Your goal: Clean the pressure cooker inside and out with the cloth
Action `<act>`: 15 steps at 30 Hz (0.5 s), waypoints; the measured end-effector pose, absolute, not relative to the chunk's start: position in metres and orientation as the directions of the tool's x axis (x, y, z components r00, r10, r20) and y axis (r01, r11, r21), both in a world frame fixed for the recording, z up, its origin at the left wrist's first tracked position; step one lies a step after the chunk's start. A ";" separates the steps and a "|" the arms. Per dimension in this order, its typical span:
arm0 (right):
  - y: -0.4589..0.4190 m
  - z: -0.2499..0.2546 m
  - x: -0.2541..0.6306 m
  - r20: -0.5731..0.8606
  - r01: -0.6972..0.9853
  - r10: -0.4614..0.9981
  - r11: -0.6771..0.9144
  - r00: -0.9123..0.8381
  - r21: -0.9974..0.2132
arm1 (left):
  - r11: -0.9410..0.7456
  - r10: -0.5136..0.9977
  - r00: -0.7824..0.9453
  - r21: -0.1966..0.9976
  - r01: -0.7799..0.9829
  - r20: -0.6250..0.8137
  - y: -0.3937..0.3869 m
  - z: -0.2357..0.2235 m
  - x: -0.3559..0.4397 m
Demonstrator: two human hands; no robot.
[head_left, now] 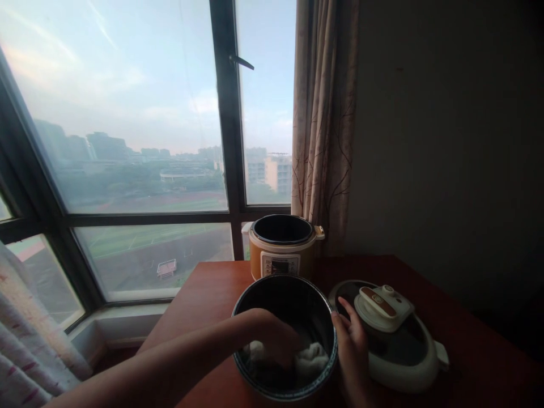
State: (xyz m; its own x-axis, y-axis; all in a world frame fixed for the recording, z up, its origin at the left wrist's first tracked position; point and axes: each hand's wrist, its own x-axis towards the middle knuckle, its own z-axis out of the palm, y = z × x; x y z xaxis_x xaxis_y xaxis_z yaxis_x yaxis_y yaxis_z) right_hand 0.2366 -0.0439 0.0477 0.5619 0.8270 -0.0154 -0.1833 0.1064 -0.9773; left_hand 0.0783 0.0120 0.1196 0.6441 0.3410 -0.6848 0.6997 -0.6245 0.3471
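A dark inner pot [255, 300] stands on the red-brown table [204, 300] in front of me. My left hand [276, 340] reaches down inside it, fingers closed on a white cloth [312, 360] that lies on the pot's bottom. My right hand [352, 345] grips the pot's right rim from outside, fingers curled over the edge. Just to the right of that hand lies the cooker lid [399, 340], flat on the table, with its cream and brown handle up.
The orange and cream cooker body [283, 252] stands open at the table's back edge by the window [127, 141]. A patterned curtain [325, 124] hangs behind it; another curtain [25, 340] is at the lower left. A dark wall rises on the right.
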 end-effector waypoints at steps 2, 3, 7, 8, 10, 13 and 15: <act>-0.043 0.046 0.237 -0.012 -0.190 0.827 0.115 0.562 -0.975 | -0.407 0.447 0.620 0.471 0.783 -0.644 0.013 0.117 0.084; -0.042 0.045 0.237 -0.012 -0.198 0.833 0.117 0.553 -0.973 | -0.305 0.524 0.616 0.546 0.780 -0.588 0.013 0.114 0.087; -0.039 0.039 0.238 -0.002 -0.221 0.862 0.128 0.506 -0.967 | -0.162 0.724 0.570 0.707 0.688 -0.389 0.015 0.102 0.097; -0.037 0.037 0.239 0.008 -0.216 0.867 0.133 0.499 -0.967 | -0.164 0.741 0.562 0.713 0.682 -0.367 0.015 0.101 0.099; -0.034 0.035 0.239 0.022 -0.208 0.879 0.137 0.477 -0.968 | -0.183 0.764 0.557 0.719 0.670 -0.325 0.016 0.101 0.102; -0.030 0.035 0.239 0.019 -0.230 0.898 0.133 0.440 -0.964 | -0.265 0.754 0.588 0.685 0.679 -0.291 0.015 0.106 0.099; -0.028 0.038 0.241 0.016 -0.248 0.904 0.133 0.427 -0.960 | -0.350 0.718 0.630 0.629 0.694 -0.296 0.012 0.110 0.093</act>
State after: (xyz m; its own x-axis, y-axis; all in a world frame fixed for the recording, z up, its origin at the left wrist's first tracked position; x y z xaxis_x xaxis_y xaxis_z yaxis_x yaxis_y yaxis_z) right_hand 0.2409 -0.0282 0.0376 0.4272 0.9040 0.0155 -0.2476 0.1335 -0.9596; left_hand 0.0925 0.0117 0.1099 0.6304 0.7177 -0.2957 0.6940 -0.3504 0.6289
